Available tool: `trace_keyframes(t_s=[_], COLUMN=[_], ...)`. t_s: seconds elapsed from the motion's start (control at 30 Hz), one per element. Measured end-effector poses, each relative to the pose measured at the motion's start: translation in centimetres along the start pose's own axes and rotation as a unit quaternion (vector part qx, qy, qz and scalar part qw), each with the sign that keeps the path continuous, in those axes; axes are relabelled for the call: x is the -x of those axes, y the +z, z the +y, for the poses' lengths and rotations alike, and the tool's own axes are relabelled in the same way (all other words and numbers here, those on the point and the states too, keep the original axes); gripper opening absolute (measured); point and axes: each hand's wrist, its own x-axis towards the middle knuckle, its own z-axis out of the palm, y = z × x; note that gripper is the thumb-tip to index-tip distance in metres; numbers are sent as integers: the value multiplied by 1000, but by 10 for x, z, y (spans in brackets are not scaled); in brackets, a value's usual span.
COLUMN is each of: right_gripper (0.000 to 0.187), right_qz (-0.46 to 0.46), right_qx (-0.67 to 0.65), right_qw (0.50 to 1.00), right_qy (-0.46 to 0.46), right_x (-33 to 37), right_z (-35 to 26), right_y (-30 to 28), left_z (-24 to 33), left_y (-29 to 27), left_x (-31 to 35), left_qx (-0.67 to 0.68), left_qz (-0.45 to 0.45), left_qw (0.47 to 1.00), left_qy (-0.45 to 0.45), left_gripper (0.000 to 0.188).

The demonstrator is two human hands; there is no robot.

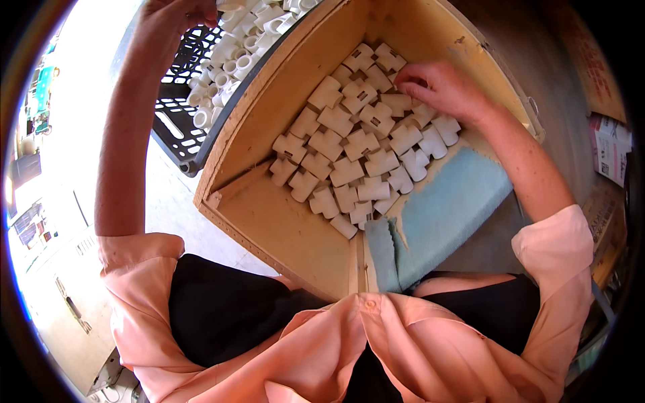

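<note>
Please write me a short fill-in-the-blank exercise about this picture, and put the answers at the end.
1. The fittings in the wooden box are ____ in colour.
2. The slotted crate, which holds more fittings, is ____ in colour.
3. The hand reaching into the box is the person's ____ one.
4. In the picture, the crate lies to the ____ of the box.

Missing words: white; black; right; left.
</note>
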Motion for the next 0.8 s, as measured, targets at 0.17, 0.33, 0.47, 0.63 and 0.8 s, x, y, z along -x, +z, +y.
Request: trace_keyframes(t_s=[0.17,0.33,0.47,0.63,0.8], right_gripper=[25,32,33,33,25], right_qz=[34,10,-59,-126,-162], right_qx=[-191,-316,-299,-273,-249], right_qw=[981,949,952,953,955], right_qy=[-8,7,-25,-32,-11], right_x=[-1,7,17,27,28], right_z=[-4,-49,-82,-89,-94], right_y=[2,-12,-8,10,10], left_z=[33,28,4,-12,-16], left_y=[23,72,97,107,112], left_x=[35,82,104,119,126], left_qx=[61,-44,-37,-50,-30], left_qz=[-207,-318,-341,-346,-360], left_qw=[976,947,921,903,890], left_qy=[5,-26,-185,-250,-280], left_gripper=[26,26,23,22,20])
